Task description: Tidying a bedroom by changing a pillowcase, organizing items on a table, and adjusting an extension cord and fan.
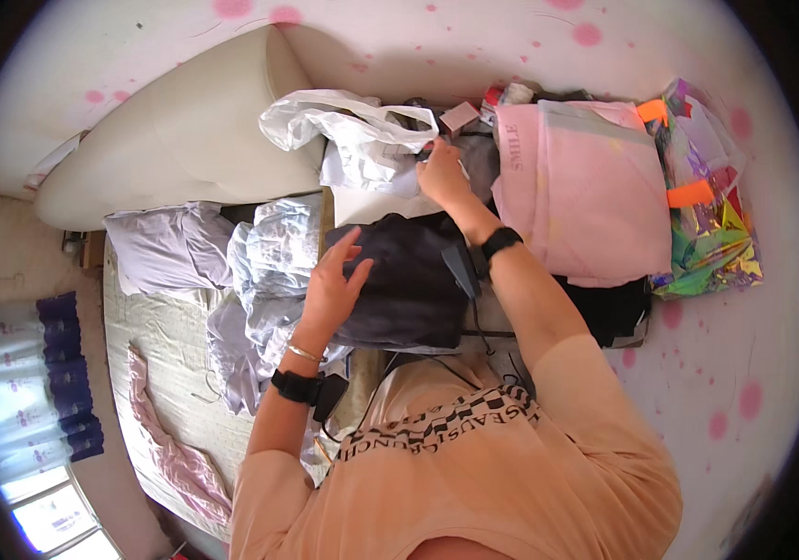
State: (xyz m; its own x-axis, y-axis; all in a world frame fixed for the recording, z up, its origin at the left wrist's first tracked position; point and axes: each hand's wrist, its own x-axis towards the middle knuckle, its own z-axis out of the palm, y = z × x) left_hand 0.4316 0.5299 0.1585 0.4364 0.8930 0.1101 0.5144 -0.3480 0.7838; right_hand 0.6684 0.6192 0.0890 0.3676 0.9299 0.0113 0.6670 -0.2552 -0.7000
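Observation:
My right hand (pixel 444 171) reaches to the handle edge of a white plastic bag (pixel 371 143), its fingers closed against that edge. Below it lies a folded dark garment (pixel 403 280) on a pile of cloth. My left hand (pixel 336 280) hovers at the left side of the dark garment, fingers apart, with nothing in it. A small pink box (pixel 460 117) stands just beyond my right hand. Right of my forearm is a folded pink blanket (pixel 588 196).
An iridescent bag (pixel 707 210) stands at the right by the wall. To the left are a grey pillow (pixel 175 245), crumpled light-blue bedding (pixel 280 245) and a bed (pixel 168 350) with a pink cloth (pixel 175 448). A cream padded headboard (pixel 182 126) rises behind. Cables hang near my waist.

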